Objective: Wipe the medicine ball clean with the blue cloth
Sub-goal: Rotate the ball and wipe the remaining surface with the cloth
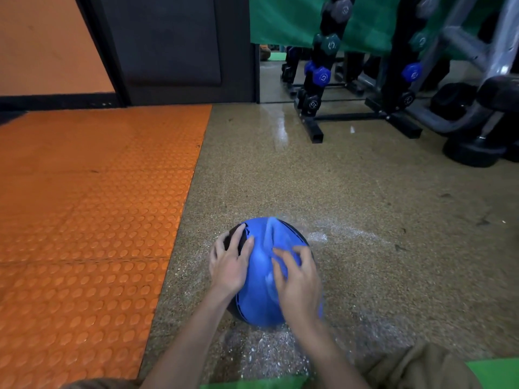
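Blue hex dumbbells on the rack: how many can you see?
2. One blue hex dumbbell sits on the left upright of the black metal rack, the other on the right upright. Others may be hidden behind.

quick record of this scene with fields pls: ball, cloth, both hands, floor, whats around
medicine ball: blue and black, sits on the speckled floor
blue cloth: draped over the ball's top, bunched under the right hand
left hand: fingers spread, rests on the ball's left side
right hand: fingers curled on the cloth, somewhat blurred
left of ball: orange studded mat
behind: dumbbell rack, well apart from the ball
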`<action>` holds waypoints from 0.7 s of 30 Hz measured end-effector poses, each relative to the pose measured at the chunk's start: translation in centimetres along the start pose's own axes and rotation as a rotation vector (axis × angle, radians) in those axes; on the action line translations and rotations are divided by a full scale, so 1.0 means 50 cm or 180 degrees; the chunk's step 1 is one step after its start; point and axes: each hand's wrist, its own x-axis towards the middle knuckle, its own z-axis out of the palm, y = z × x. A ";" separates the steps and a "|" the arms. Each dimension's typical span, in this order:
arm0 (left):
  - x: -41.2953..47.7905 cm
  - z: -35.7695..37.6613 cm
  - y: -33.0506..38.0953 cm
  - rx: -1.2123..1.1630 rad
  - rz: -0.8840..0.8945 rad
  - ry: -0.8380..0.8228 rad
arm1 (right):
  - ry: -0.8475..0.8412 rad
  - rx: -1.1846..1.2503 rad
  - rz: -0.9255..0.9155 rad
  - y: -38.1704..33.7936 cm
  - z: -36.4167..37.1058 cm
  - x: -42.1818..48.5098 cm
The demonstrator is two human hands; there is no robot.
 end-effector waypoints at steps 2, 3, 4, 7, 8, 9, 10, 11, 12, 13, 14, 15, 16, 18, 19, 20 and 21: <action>0.015 0.001 -0.007 0.0048 0.0091 -0.0085 | 0.0046 0.0072 -0.0195 0.010 0.001 -0.057; 0.021 0.003 -0.010 0.0074 0.0126 -0.0127 | 0.0091 0.0105 -0.0193 0.013 0.001 -0.056; 0.025 0.002 -0.012 0.0101 0.0128 -0.0144 | 0.0129 0.0158 -0.0119 0.015 0.005 -0.041; 0.028 -0.003 -0.018 0.0241 -0.0042 -0.0170 | 0.0139 0.0249 0.0231 0.008 0.010 0.034; 0.025 -0.006 -0.018 0.0268 -0.0125 -0.0156 | 0.0037 0.0227 0.0361 0.006 0.012 0.061; 0.020 -0.008 -0.019 0.0268 -0.0204 -0.0120 | -0.0102 0.0144 0.0477 0.008 0.015 0.088; 0.013 -0.011 -0.018 0.0237 -0.0255 -0.0072 | -0.0278 0.0033 0.0573 0.011 0.019 0.112; 0.002 -0.013 -0.020 0.0184 -0.0293 -0.0037 | -0.0421 -0.0047 0.0627 0.013 0.023 0.136; -0.011 -0.017 -0.025 0.0132 -0.0290 -0.0017 | -0.0544 -0.0081 0.0650 0.012 0.025 0.158; -0.024 -0.023 -0.035 0.0071 -0.0245 -0.0013 | -0.0653 -0.0095 0.0668 0.010 0.028 0.179; -0.037 -0.029 -0.047 0.0023 -0.0139 -0.0007 | -0.0747 -0.0126 0.0677 0.007 0.029 0.199; -0.048 -0.036 -0.062 0.0001 -0.0008 -0.0007 | -0.0829 -0.0183 0.0668 0.005 0.031 0.214; -0.057 -0.042 -0.076 0.0032 0.0147 -0.0001 | -0.0900 -0.0245 0.0649 0.004 0.032 0.225; -0.065 -0.047 -0.095 0.0106 0.0390 0.0112 | -0.1010 -0.0290 0.0633 0.003 0.034 0.234; -0.065 -0.047 -0.100 0.0079 0.0407 0.0194 | -0.1040 -0.0287 0.0620 0.004 0.033 0.234; -0.063 -0.048 -0.096 0.0021 0.0385 0.0307 | -0.1049 -0.0263 0.0609 0.006 0.033 0.233; -0.057 -0.048 -0.091 -0.0028 0.0321 0.0440 | -0.1034 -0.0219 0.0607 0.009 0.034 0.231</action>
